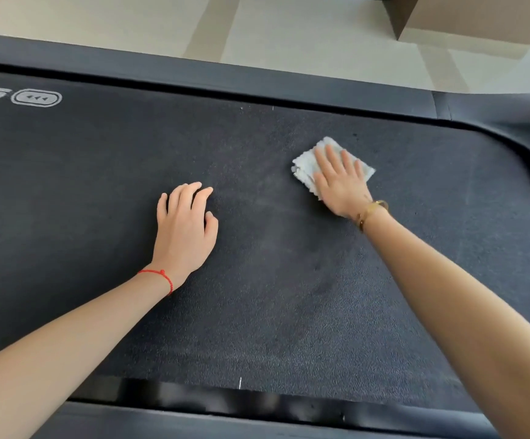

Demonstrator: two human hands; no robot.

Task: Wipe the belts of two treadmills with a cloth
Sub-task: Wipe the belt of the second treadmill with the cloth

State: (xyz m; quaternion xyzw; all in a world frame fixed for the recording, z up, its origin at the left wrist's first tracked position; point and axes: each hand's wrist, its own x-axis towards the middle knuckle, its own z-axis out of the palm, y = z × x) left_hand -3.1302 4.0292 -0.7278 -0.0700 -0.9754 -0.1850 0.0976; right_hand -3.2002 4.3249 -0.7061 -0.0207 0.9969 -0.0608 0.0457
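The white cloth (308, 167) lies flat on the dark treadmill belt (273, 280), toward two o'clock from the belt's middle, near its curved far-right end. The right hand (341, 182) presses down on it with fingers straight and spread, covering most of it; cloth edges show at ten and twelve o'clock of the hand. The left hand (186, 224) rests on the bare belt well apart from the cloth, at about eight o'clock of it, fingers loosely bent and holding nothing. A gold bracelet (369, 212) circles the right wrist, a red string (159, 277) the left. Pale floor tiles (289, 30) lie beyond the side rail (194, 74).
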